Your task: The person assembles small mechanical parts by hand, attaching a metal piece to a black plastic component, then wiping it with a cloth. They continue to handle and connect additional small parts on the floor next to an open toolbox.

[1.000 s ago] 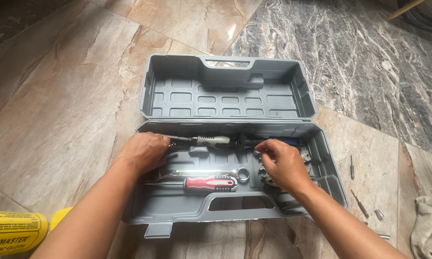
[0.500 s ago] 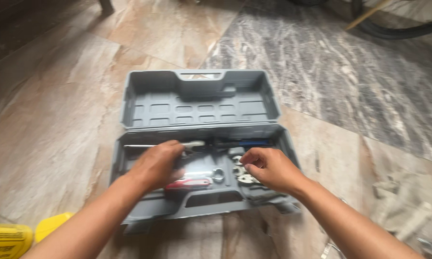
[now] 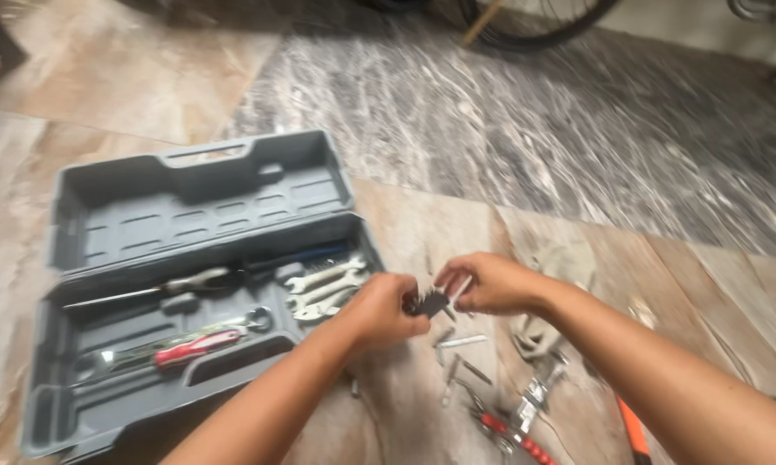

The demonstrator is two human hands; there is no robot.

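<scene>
My left hand (image 3: pixel 379 312) and my right hand (image 3: pixel 482 282) meet just right of an open grey plastic tool case (image 3: pixel 86 258), above the tiled floor. Between their fingers they hold a small dark bit holder (image 3: pixel 429 302); a thin pale bit sticks up by the right fingers. The frame is blurred, so its detail is unclear. In the case lie a white-handled screwdriver (image 3: pixel 194 280), a red-handled screwdriver (image 3: pixel 190 347) and several open-end wrenches (image 3: pixel 323 287).
Loose bits and screws (image 3: pixel 461 342) lie on the tiles below my hands. Red-handled pliers (image 3: pixel 508 428), a metal clamp-like part (image 3: pixel 538 393), an orange tool (image 3: pixel 633 426) and a crumpled rag (image 3: pixel 551 297) lie to the right. A bicycle wheel (image 3: pixel 534 21) stands at the back.
The view swung right, so the case now sits at the left. Both hands left the case tray and came together right of it, now holding the small dark bit holder.
</scene>
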